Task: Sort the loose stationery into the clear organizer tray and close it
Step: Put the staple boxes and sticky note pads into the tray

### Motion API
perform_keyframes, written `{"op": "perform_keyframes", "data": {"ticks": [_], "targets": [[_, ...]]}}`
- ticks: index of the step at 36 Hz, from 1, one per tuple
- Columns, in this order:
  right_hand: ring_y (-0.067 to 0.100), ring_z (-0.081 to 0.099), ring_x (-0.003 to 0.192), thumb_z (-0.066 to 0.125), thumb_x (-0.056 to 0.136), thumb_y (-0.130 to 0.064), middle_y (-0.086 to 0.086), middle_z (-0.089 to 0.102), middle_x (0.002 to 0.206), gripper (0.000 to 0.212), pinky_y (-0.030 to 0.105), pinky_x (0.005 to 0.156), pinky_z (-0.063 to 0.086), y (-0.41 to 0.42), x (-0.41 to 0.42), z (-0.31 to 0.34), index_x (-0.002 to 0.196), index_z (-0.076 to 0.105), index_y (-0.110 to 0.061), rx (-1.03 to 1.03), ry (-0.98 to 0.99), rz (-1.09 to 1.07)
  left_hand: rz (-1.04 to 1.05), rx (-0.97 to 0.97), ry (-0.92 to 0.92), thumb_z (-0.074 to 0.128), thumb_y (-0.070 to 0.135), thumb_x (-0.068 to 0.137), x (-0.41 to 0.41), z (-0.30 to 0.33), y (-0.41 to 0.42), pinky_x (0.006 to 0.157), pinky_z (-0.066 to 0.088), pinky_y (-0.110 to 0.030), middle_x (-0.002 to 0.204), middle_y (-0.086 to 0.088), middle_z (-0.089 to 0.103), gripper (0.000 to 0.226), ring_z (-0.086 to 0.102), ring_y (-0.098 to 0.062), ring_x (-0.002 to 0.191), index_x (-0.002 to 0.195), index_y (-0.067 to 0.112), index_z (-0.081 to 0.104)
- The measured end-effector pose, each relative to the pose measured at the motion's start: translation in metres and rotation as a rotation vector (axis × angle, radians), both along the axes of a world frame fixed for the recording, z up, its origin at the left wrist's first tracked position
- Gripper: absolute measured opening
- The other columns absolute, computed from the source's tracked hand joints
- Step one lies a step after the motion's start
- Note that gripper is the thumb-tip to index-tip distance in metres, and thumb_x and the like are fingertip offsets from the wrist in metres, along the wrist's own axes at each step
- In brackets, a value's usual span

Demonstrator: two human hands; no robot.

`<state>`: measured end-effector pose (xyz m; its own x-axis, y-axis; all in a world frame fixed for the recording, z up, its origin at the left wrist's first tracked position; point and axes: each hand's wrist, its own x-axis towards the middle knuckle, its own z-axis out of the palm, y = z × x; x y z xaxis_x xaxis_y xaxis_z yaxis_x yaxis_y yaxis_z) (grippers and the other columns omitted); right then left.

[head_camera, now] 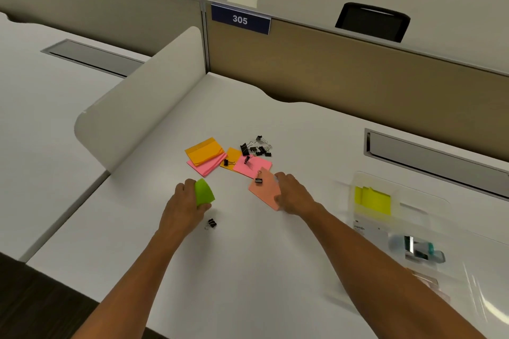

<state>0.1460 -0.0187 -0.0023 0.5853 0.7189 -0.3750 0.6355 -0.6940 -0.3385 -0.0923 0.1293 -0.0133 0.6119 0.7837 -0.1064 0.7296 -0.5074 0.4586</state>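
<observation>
White desk (248,270) is carrying the scattered stationery, and the clear tray (399,217) is sitting open at its right side, well right of the clip pile (257,147). Left hand (183,202) is curling its fingers around a green pad (204,192), while right hand (293,195) is pinching a salmon pad (264,190) just right of it. Since the tray is lying rightward of both hands, the right one is nearer for the drop.

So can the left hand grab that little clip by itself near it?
Probably not yet: the left hand is full of green notes. The lone clip lies right beside it, uncovered.
</observation>
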Motion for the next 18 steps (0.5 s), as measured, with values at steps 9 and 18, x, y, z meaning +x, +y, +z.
{"op": "perform_keyframes", "data": {"ticks": [9, 18], "targets": [[0.032, 0.06, 0.089, 0.057, 0.088, -0.002, 0.007, 0.052, 0.118, 0.053, 0.038, 0.067, 0.049, -0.041, 0.005, 0.02, 0.137, 0.048, -0.02, 0.214, -0.276, 0.138, 0.007, -0.033, -0.114, 0.044, 0.028, 0.098, 0.037, 0.027, -0.03, 0.073, 0.04, -0.036, 0.108, -0.015, 0.047, 0.036, 0.051, -0.028, 0.086, 0.127, 0.008, 0.046], [0.03, 0.056, 0.112, 0.05, 0.093, -0.002, 0.012, 0.059, 0.126, 0.043, 0.036, 0.092, 0.044, -0.091, 0.045, 0.053, 0.134, 0.057, -0.014, 0.457, -0.118, -0.191, -0.143, -0.027, -0.069, 0.038, 0.011, 0.099, 0.086, 0.042, -0.063, 0.073, 0.038, -0.035, 0.105, -0.019, 0.056, 0.023, 0.055, -0.033, 0.095, 0.115, 0.001, 0.052]]}}
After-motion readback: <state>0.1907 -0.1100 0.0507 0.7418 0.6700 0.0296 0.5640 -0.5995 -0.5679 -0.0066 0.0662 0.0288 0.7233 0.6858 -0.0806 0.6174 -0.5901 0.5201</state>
